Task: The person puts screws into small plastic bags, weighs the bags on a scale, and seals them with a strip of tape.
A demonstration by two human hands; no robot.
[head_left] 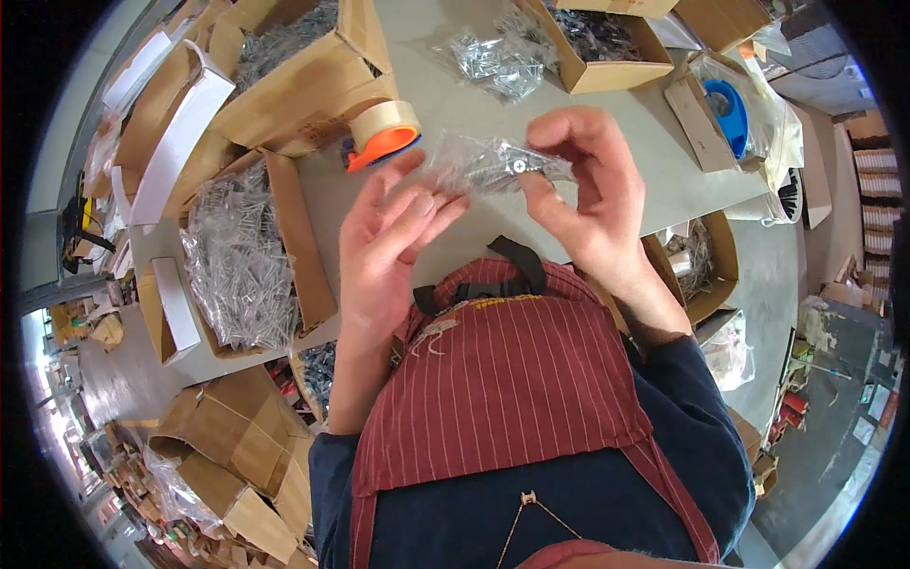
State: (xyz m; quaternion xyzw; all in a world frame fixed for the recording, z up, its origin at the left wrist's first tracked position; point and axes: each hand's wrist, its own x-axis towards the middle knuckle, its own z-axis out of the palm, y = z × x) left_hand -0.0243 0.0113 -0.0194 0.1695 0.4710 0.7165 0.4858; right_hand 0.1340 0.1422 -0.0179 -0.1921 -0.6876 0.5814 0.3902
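Observation:
A small clear plastic bag (483, 169) of metal screws hangs above the table in front of my chest. My right hand (597, 190) pinches its right end between thumb and forefinger. At the bag's left end is my left hand (384, 237), its fingers loosely spread and partly smeared by motion. Those fingertips reach the loose plastic edge, but I cannot tell whether they touch it. Just beyond the left hand, an orange tape dispenser (384, 144) with a roll of tape (384, 120) lies on the grey table (417, 76).
Bagged screws fill a cardboard box (301, 247) at the left; another box (303, 81) of hardware stands behind it. Several loose bags (500, 59) lie at the far middle beside an open carton (621, 76). A blue dispenser (725, 119) sits far right. Another box (722, 256) is near my right forearm.

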